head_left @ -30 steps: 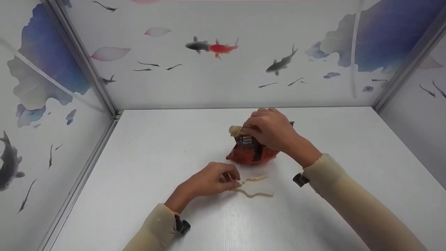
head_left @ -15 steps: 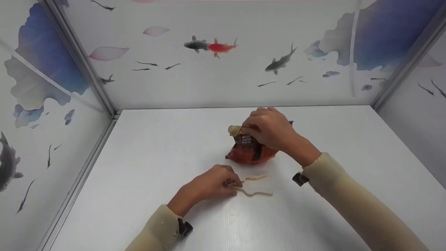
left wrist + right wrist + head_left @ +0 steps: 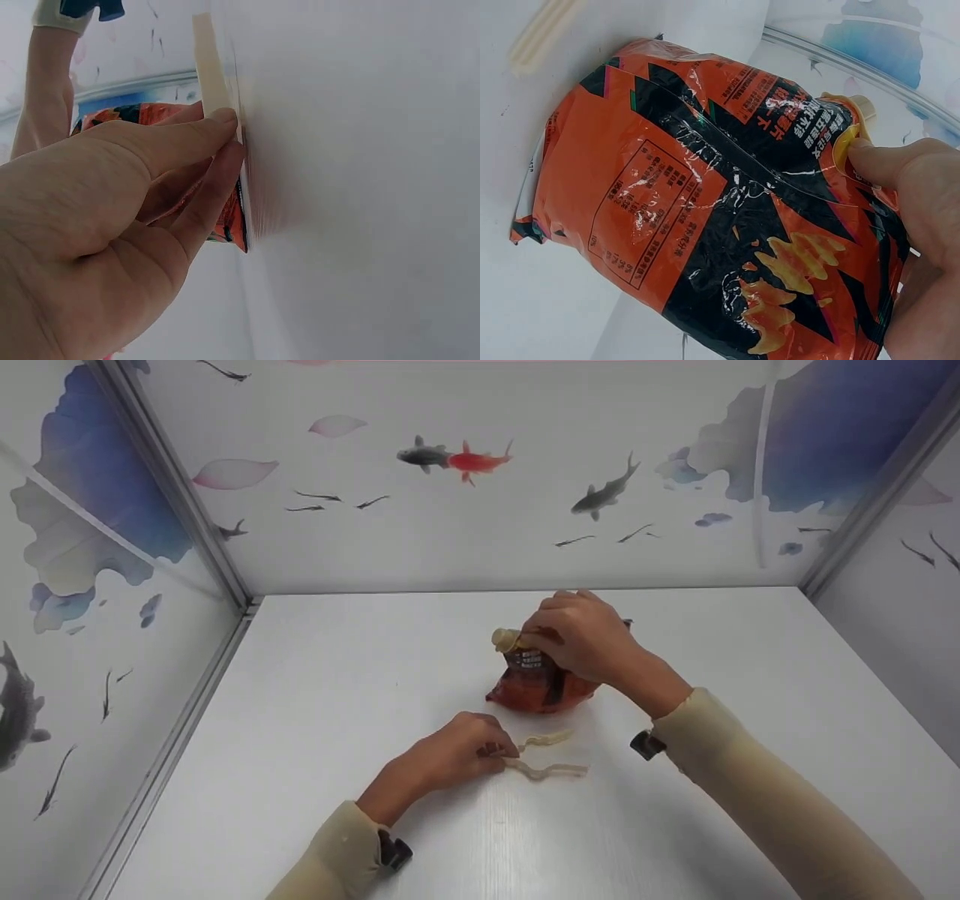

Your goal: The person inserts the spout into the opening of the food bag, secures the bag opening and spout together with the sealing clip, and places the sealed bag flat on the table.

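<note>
My right hand (image 3: 585,637) grips the top of an orange and black snack bag (image 3: 607,195), which stands on the table. Beside my right thumb, a cream capped spout (image 3: 504,640) sticks out to the left from the bag's top. In front of the bag, my left hand (image 3: 457,750) pinches one end of a cream plastic bag clip (image 3: 551,771) between thumb and fingers. Its two wavy arms spread apart and point right; the pinched end is hidden. Seen from the left wrist, the clip (image 3: 210,64) rises as a flat strip past the fingertips.
The white table (image 3: 315,682) reaches back to a wall (image 3: 510,540) printed with fish and petals. Side walls with metal corner posts (image 3: 180,495) stand left and right. Both wrists carry small black cameras, the left one (image 3: 394,851) close above the table.
My left fingers have closed more tightly on the clip's end. The clip's arms have tilted slightly away from me. My right hand and the bag have kept their place.
</note>
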A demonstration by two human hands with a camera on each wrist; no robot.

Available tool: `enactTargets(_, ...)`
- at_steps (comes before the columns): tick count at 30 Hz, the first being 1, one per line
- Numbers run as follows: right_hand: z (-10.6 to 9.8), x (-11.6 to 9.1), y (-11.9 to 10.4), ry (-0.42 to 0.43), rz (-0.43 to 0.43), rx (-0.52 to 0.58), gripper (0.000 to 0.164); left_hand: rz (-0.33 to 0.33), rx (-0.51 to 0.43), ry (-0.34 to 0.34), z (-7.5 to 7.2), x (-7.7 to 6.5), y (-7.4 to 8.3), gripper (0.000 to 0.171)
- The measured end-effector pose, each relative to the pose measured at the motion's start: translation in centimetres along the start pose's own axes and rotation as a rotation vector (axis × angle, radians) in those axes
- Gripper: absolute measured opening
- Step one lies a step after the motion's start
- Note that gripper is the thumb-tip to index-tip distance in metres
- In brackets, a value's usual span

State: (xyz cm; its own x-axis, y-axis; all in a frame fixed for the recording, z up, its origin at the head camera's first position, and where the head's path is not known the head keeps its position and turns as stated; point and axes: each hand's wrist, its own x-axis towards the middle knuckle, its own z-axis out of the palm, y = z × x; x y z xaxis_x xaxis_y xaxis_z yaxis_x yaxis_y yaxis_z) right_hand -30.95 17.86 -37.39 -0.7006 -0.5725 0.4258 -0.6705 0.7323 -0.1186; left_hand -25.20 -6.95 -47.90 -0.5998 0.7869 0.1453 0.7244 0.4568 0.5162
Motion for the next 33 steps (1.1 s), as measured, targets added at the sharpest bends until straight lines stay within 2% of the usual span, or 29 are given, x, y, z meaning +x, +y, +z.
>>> enactTargets(10, -0.1, 0.1, -0.1, -0.006, 0.022, 0.000, 0.007, -0.009, -0.105, 0.096, -1.3, -0.7, -0.8, 0.019)
enactTargets(13, -0.2, 0.1, -0.2, -0.010, 0.027, -0.001, 0.008, 0.010, -0.119, 0.143, -1.7, -0.9, -1.2, 0.019)
enactTargets(21, -0.2, 0.2, -0.3, -0.024, 0.027, -0.005, 0.008, 0.023, -0.145, 0.198, -2.7, -2.5, -1.9, 0.017)
enactTargets(33, -0.2, 0.2, -0.2, -0.016, 0.012, 0.010, 0.007, -0.067, -0.168, 0.291, -4.2, -5.5, -3.6, 0.021)
